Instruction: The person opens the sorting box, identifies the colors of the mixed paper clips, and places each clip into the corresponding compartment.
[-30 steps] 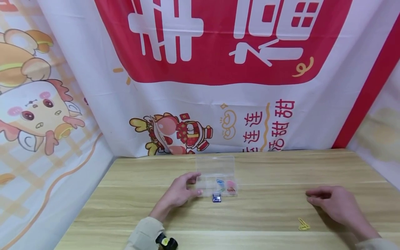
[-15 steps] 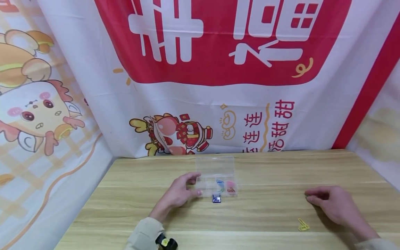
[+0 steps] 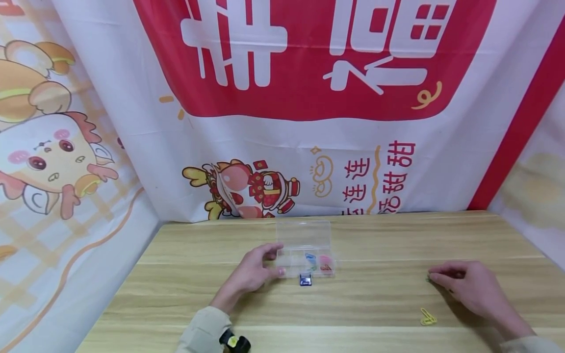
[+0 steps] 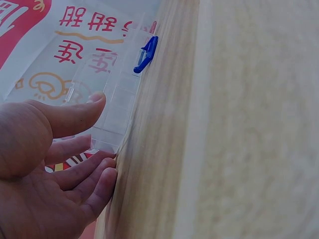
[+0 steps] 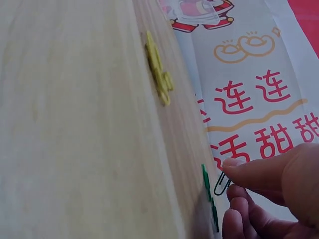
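My left hand (image 3: 251,268) holds the left end of a clear plastic compartment box (image 3: 284,258), thumb at its front and fingers at its back. Its see-through lid (image 3: 303,233) stands raised, and a blue latch (image 3: 305,280) sticks out in front. Blue paper clips (image 3: 311,259) and pink and red ones (image 3: 326,264) lie in its right-hand compartments. Off to the right, my right hand (image 3: 472,287) pinches a dark green paper clip (image 5: 222,183) between thumb and fingertips. Right by those fingers, more green paper clips (image 5: 209,196) lie on the table.
Yellow paper clips (image 3: 427,317) lie in a small pile nearer the front, left of the right forearm. The wooden table (image 3: 362,304) ends at a printed cloth backdrop (image 3: 309,132), with another printed cloth (image 3: 57,162) along the left side.
My right hand has shifted slightly left, its thumb and fingertips drawn closer together, with a dark green clip showing at the tips. The left hand and box have stayed put.
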### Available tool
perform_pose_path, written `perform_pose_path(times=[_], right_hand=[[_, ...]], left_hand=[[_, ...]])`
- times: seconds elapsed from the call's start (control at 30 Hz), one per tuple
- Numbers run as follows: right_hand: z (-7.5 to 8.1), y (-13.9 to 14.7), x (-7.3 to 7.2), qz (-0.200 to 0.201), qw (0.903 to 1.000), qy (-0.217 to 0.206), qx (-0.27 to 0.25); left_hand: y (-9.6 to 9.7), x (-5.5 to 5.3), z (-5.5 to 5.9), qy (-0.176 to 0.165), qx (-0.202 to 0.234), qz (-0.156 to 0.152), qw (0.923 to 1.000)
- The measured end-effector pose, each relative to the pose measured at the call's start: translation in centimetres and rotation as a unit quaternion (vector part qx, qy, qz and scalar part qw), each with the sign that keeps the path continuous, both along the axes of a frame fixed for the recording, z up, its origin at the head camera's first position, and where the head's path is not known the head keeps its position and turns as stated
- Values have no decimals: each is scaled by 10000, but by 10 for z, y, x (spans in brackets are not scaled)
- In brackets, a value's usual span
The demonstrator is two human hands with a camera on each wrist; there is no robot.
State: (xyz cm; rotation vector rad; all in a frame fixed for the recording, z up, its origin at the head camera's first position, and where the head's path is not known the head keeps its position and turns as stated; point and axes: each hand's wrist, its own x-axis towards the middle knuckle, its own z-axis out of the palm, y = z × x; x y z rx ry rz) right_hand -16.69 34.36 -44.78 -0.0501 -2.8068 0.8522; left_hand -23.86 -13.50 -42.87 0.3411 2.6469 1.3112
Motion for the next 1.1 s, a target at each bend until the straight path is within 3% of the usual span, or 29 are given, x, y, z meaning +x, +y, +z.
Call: perform_pose_path(times=[0.3,0.5,0.57,0.8,1.1], right_hand=[[14,-14,-1,-40,9987,-225,-458],[21,-41,-8,104,9983,102,-569],[24,-53,-13,154,9972,86,-732],[37,-103,-30,581,9843,-648,-1536],[48,-176,-43,866,9736,-545,-2039]], left_hand=[[2,-2,-1,-50,0,-3,10000],[2,-2,-2,-76,6,6,10000],[2,-1,-1,-69,-7,6,10000],[-1,1,0,-53,-8,18,10000],[-1,1,0,-89,21,42,9999]])
